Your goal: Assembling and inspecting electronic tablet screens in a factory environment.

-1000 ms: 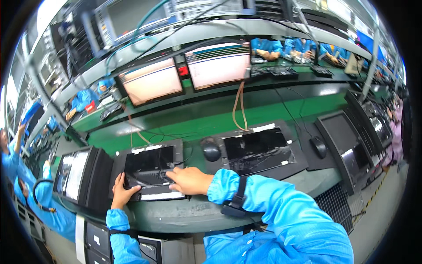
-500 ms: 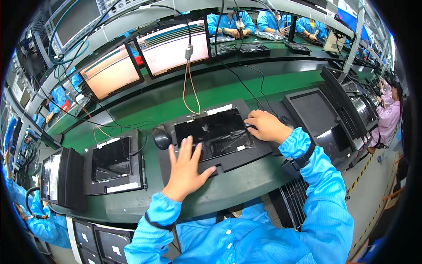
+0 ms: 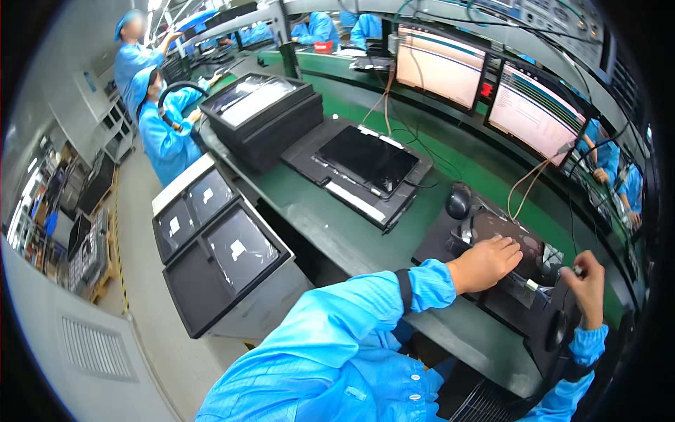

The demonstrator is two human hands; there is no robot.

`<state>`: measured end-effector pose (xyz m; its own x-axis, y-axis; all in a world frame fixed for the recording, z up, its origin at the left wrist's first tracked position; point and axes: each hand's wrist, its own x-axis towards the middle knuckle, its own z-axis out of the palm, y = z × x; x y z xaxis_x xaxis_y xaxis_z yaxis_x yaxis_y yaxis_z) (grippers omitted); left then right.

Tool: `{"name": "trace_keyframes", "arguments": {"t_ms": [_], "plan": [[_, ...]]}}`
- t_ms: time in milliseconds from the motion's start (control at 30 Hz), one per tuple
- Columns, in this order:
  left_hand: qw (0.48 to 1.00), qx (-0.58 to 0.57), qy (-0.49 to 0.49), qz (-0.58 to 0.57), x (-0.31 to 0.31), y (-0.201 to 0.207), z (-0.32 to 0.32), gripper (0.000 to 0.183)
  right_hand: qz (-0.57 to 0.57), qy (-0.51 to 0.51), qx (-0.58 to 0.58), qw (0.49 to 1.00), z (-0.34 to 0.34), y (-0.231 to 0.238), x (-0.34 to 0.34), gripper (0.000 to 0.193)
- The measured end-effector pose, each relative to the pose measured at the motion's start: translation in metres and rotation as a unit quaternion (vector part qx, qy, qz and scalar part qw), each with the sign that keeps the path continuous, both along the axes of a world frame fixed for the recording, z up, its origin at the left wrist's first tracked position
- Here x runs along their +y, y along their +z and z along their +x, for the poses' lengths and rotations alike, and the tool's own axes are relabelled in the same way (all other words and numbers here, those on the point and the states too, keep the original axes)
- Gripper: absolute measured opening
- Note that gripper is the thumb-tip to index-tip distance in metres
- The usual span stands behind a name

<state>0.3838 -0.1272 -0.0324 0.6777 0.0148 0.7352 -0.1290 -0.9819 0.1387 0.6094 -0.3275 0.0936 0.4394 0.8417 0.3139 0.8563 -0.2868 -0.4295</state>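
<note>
A glossy display panel (image 3: 497, 226) with brownish patches on its surface lies on a black fixture (image 3: 436, 243) at the right of the bench. Resting on the near edge of the panel is my left hand (image 3: 485, 265), palm down with its fingers stretched out. My right hand (image 3: 589, 290) is raised beside the panel's right end. Its thumb and fingers pinch a small pale cable plug (image 3: 578, 270), mostly covered by the fingertips. A black mouse (image 3: 458, 200) sits just behind the fixture's left side.
To the left, a second black fixture (image 3: 337, 184) bears a dark panel (image 3: 369, 160). A stack of black trays (image 3: 271, 121) stands beyond it. Two monitors (image 3: 439, 67) hang at the back with loose cables below. More trays (image 3: 204, 257) occupy a cabinet at left; co-workers (image 3: 165, 133) stand farther off.
The view has swung left. My left hand has settled onto the panel's near edge. My right hand has lifted from the panel's right side, with the small plug pinched in its fingers.
</note>
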Motion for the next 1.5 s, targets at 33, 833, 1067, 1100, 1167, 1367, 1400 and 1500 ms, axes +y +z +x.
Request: {"name": "trace_keyframes", "arguments": {"t_ms": [33,833,1067,1100,1167,1367,1400,1500], "plan": [[0.999,-0.037,-0.005,-0.03,0.004,0.011,-0.017,0.046,0.031,0.0,0.032,0.999,-0.005,0.01,0.002,0.027],[0.385,-0.396,0.519,-0.652,-0.022,-0.147,-0.723,0.052,0.022,0.085,0.028,0.996,-0.095,-0.107,0.031,0.024],[0.644,-0.119,0.738,-0.164,0.034,-0.086,-0.543,0.047,0.046,-0.076,-0.176,0.98,-0.078,-0.116,-0.041,0.033],[0.673,-0.208,0.659,-0.263,0.032,-0.088,-0.516,0.039,0.049,-0.107,-0.185,0.976,-0.072,-0.121,-0.039,0.039],[0.771,-0.203,0.505,-0.33,0.036,-0.1,-0.441,0.034,0.066,-0.163,-0.193,0.965,-0.055,-0.134,-0.053,0.049],[0.975,0.033,0.055,-0.212,0.0,-0.036,-0.207,0.035,0.085,-0.227,-0.179,0.954,-0.033,-0.149,-0.092,0.057],[0.981,0.043,-0.001,-0.19,-0.003,-0.031,-0.182,0.036,0.088,-0.226,-0.184,0.953,-0.032,-0.152,-0.092,0.057],[0.986,0.099,-0.037,-0.126,-0.004,-0.012,-0.132,0.044,0.108,-0.249,-0.242,0.931,-0.026,-0.157,-0.09,0.054]]}}
